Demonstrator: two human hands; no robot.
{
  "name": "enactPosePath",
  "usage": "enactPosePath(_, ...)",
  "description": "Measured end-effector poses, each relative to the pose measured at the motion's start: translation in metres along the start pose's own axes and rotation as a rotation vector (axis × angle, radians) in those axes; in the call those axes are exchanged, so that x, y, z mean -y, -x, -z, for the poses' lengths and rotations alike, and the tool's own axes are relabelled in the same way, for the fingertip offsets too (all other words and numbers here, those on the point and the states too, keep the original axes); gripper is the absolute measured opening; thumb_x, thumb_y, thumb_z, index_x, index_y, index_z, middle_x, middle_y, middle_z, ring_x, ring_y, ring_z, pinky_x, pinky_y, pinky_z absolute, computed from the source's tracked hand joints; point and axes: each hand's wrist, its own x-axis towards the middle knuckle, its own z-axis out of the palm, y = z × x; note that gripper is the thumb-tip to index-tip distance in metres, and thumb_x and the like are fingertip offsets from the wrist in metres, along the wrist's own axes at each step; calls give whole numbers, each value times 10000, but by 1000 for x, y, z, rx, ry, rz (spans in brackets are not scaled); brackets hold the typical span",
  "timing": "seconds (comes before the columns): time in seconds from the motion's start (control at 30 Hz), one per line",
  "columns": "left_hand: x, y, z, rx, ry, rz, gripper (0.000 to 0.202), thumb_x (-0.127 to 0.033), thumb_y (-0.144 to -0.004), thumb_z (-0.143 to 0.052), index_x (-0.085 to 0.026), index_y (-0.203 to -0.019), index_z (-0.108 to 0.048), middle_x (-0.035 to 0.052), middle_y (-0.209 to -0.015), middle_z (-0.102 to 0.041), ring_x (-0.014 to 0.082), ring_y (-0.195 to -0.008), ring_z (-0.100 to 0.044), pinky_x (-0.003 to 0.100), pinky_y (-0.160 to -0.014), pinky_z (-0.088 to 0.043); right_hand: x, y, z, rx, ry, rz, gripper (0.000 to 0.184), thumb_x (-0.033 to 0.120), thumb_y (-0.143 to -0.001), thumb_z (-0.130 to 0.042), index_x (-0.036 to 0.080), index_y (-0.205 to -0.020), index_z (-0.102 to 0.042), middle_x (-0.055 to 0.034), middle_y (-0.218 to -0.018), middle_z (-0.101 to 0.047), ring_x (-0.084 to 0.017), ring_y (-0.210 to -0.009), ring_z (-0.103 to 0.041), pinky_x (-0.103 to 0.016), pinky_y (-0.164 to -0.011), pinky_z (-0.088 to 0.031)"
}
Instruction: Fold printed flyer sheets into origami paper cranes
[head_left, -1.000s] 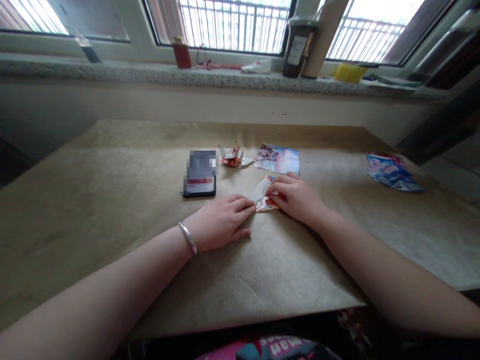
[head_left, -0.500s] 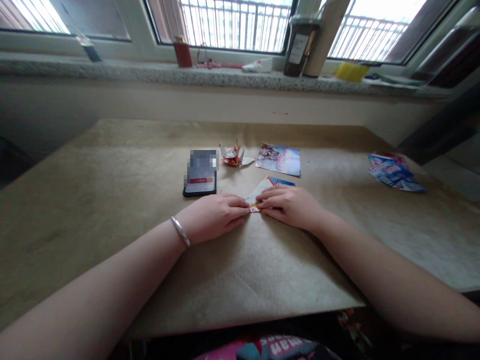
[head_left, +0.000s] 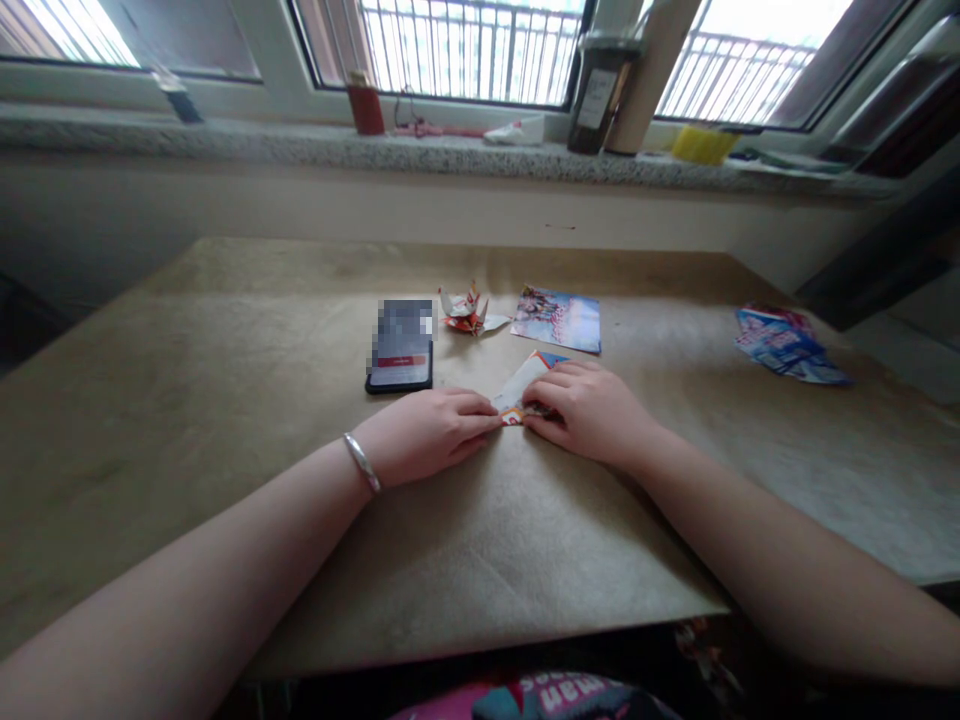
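folded paper (head_left: 517,385) lies on surface (head_left: 465,560), between left hand (head_left: 424,435) and right hand (head_left: 592,412). left fingers together, tips on its left corner; right fingers curled over its right part; can't tell if either pinches. printed sheet (head_left: 559,320) behind, lettering illegible. blue printed papers (head_left: 791,348) off right, unreadable too. container (head_left: 595,95) label too small. clothing (head_left: 574,694) print: "man".
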Motion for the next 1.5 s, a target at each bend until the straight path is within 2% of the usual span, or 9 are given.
enactPosePath(0.1,-2,-1,-3,-4,-11,-18,323,-216,-882,-514,-139,-1186,-589,112,-1132,-632,208,-987,-620,333,-868,-524,4,-3,-2,-14,22,3,254,358,-895,-481,192,-967,-661,-62,-936,-682,-213,-900,-579,-339,-851,-372)
enactPosePath(0.3,-5,0,-4,2,-1,-23,353,-225,-886,-502,-147,-1225,-563,116,-1199,-608,210,-1045,-607,337,-903,-515,8,-9,-6,14,-29,-56,196,293,-883,-486,190,-850,-650,-61,-859,-661,-202,-860,-557,-335,-834,-335)
enactPosePath(0.4,-4,1,-2,-1,11,-26,315,-209,-892,-487,-152,-1182,-597,104,-1169,-627,196,-1034,-609,326,-910,-510,3,-10,-10,5,-116,-103,141,309,-834,-556,192,-822,-634,-59,-844,-657,-203,-842,-550,-326,-794,-335)
enactPosePath(0.53,-6,0,3,6,-4,-26,266,-215,-907,-465,-169,-1094,-650,84,-1072,-662,174,-956,-622,312,-867,-519,-6,-10,-18,4,-182,-134,160,350,-810,-587,193,-804,-621,-49,-805,-652,-201,-816,-545,-328,-784,-328)
enactPosePath(0.67,-7,-1,6,30,-14,-9,259,-224,-910,-465,-173,-1078,-656,74,-1059,-664,172,-938,-617,309,-842,-518,-9,-12,-21,16,-199,-148,154,349,-801,-599,196,-799,-618,-42,-811,-658,-199,-822,-550,-331,-785,-323)
enactPosePath(0.87,-6,1,8,55,-15,-4,248,-221,-912,-464,-192,-1058,-663,49,-1050,-675,172,-947,-610,304,-838,-506,4,-14,-17,52,-226,-205,128,296,-820,-581,181,-780,-620,-40,-787,-672,-185,-786,-580,-301,-730,-359)
enactPosePath(1.07,-5,3,17,91,2,-22,251,-215,-917,-448,-197,-1000,-684,38,-1033,-692,168,-958,-606,298,-867,-495,21,-10,-8,102,-237,-289,107,273,-828,-562,187,-796,-616,-41,-748,-689,-166,-672,-600,-267,-605,-372)
enactPosePath(1.33,1,5,5,60,-19,-19,312,-229,-893,-491,-174,-1178,-603,63,-1159,-647,200,-1012,-572,341,-890,-496,9,-10,-14,59,-188,-271,115,283,-814,-576,186,-776,-623,-35,-743,-686,-175,-698,-603,-292,-673,-387)
enactPosePath(1.5,0,1,4,33,3,-13,281,-212,-909,-463,-156,-1129,-628,68,-1121,-660,198,-982,-572,340,-868,-505,6,-10,-14,79,-223,-299,121,277,-819,-555,186,-780,-624,-41,-756,-671,-158,-679,-586,-266,-624,-395)
